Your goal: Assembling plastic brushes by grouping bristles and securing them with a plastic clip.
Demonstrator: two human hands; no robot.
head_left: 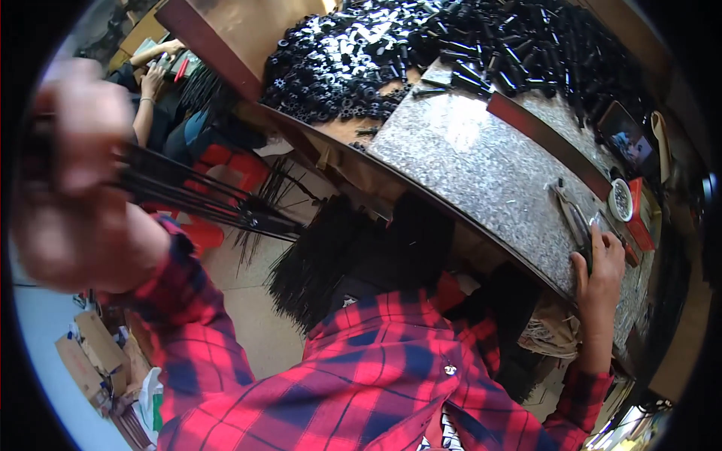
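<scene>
The left hand (pixel 75 188) is looming high and blurred at the side, its fingers seemingly closing round the thin black rods (pixel 218 192), though the blur is hiding how firmly; those rods are slanting down beside the table (pixel 459 173). Over on the tabletop, the right hand (pixel 605 263) is resting by the pliers (pixel 575 214), fingers half curled at the handles, and I'm not able to tell whether they are gripping. Here's the danger: if that left hold is slack, rods could be slipping out and scattering, or their far ends could be snagging in the bristling black bundle (pixel 316 255) below. A careless nudge of the right hand could be sending the white cup (pixel 611 200) over, with its small bits spilling. The speckled grey top is carrying a red strip (pixel 549 143), a phone (pixel 626 139) and a red box (pixel 641 214), while heaped black parts (pixel 331 75) and dark tubes (pixel 511 45) are crowding the far side. Beyond, a co-worker's hand (pixel 154 79) is showing, a red stool (pixel 203 237) is standing near, and cardboard boxes (pixel 90 353) are lying at the lower left.
</scene>
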